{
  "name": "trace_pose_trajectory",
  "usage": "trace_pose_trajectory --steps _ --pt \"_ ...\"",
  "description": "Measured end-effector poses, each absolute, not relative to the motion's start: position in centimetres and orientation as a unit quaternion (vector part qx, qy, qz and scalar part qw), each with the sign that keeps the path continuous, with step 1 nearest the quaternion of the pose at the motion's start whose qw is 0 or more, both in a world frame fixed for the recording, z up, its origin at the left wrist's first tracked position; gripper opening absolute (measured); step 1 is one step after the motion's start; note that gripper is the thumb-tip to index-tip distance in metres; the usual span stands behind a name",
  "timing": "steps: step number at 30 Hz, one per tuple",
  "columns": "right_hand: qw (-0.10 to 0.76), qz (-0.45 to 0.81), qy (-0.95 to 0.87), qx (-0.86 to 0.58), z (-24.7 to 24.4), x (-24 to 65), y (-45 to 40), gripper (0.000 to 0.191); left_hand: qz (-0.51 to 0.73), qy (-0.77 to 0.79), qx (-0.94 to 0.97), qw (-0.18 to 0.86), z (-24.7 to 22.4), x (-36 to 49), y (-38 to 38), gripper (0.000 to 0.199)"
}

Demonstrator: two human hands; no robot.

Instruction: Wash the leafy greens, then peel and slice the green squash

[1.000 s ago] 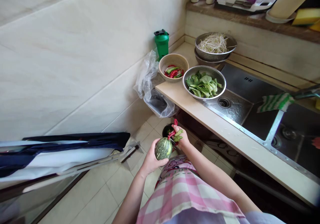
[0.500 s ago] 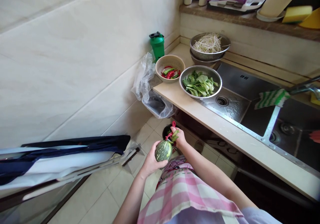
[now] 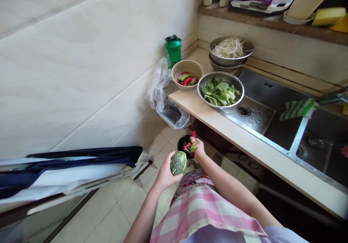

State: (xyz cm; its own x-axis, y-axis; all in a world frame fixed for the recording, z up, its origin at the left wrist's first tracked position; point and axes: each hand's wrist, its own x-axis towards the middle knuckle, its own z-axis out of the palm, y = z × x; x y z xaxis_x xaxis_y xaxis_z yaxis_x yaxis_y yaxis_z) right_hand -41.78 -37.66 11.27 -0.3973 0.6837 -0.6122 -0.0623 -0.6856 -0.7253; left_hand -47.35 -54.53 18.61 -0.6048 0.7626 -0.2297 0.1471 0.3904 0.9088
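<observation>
A round green squash (image 3: 178, 163) with pale stripes rests in my left hand (image 3: 165, 175), whose fingers and thumb wrap round its left and lower sides. To the right of it, my right hand (image 3: 199, 148) is closed on a red peeler (image 3: 188, 146). Some green peel (image 3: 194, 146) lies against that hand and the peeler. The peeler is a little apart from the squash. Below both hands, a black bin (image 3: 182, 141) on the floor is partly hidden, with green bits inside.
On the counter (image 3: 187, 103) are a bowl of leafy greens (image 3: 220, 92), a basket of peppers (image 3: 187, 66), bean sprouts (image 3: 229, 47) and a green bottle (image 3: 173, 50). A sink (image 3: 258, 116) lies right. A clear plastic bag (image 3: 160, 80) hangs at the counter's end.
My right hand has moved the peeler and the peel off the squash, up and to the right. The squash stays in my left hand, with its striped top more visible.
</observation>
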Motion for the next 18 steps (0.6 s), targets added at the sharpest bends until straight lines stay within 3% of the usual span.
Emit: trace_pose_trajectory --steps 8,18 --pt "0.217 0.792 -0.359 -0.443 12.8 -42.0 -39.3 0.034 0.442 0.796 0.275 0.31 17.9 -46.8 -53.8 0.079" --pt "0.218 0.754 -0.368 -0.499 10.2 -42.1 -38.2 0.032 0.405 0.789 0.344 0.31 18.8 -46.7 -55.1 0.079"
